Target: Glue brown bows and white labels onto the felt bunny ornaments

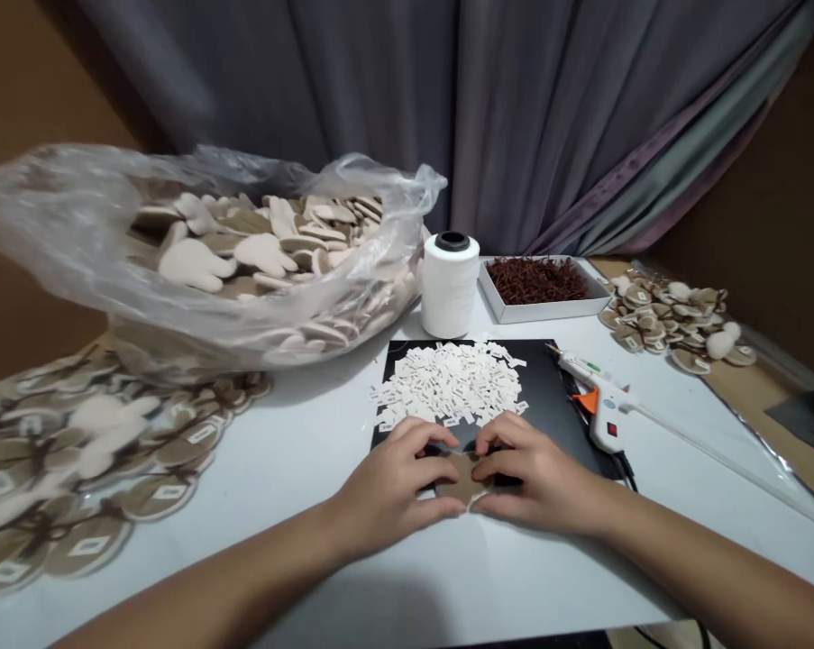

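My left hand [397, 478] and my right hand [535, 473] meet over a small brown cutout [464, 482], their fingers pinching it from both sides. Most of the cutout is hidden by my fingers. It rests at the near edge of a black mat [545, 388]. Just beyond my fingertips lies a heap of small white paper labels [447, 383]. A white-and-orange hot glue gun [599, 406] lies on its side to the right of my right hand, not touching it.
A clear plastic bag [75, 234] of beige cutouts slumps at the back left, beside a white thread spool [451, 284] and a white tray [548, 306] of reddish-brown cord. Assembled round pieces [88, 460] spread left, with more [677, 320] at right. A curtain hangs behind.
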`<state>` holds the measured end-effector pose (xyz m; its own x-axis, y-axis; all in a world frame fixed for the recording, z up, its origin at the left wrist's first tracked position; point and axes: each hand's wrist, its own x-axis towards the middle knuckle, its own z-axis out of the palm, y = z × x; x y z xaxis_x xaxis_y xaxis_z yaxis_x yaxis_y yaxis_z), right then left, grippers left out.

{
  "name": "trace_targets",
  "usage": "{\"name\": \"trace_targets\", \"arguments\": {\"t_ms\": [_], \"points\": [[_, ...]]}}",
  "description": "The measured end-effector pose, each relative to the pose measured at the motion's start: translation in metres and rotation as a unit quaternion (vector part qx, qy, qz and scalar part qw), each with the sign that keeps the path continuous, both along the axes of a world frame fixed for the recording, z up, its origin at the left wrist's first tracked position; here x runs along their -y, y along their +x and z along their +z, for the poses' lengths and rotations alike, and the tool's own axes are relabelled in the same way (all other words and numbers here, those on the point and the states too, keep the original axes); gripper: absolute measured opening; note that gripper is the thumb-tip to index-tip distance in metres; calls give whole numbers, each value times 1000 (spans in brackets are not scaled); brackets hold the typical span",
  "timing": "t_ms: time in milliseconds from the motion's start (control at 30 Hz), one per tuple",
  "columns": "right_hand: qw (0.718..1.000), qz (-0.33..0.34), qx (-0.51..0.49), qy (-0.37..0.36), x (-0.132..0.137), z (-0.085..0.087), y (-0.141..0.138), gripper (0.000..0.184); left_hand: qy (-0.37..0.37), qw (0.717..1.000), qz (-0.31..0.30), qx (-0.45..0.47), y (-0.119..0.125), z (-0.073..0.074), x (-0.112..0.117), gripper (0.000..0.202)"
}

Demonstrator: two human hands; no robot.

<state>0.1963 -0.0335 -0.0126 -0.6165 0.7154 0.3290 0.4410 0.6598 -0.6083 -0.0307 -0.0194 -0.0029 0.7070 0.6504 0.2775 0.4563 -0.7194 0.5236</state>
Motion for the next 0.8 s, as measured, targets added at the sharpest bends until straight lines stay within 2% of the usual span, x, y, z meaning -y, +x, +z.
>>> {"name": "trace_targets", "arguments": {"t_ms": [167,333,467,667,800], "points": [[1000,2,-17,-19,-4,-3,1,12,-25,1000,-5,-2,1,-6,-3,12],[1000,-4,-2,-23,-2,-3,-2,11,-50,999,-16,-5,3,-2,-3,17],[999,-25,21,-21,1,-3,-6,9,-49,999,6,-13,7,-1,0,14],[998,-42,42,2,7,-2,-9,13,26,999,3,-25,6,-1,0,11],[998,-39,43,7,8,-2,-9,13,88,995,12,-39,3,1,-2,16]]}}
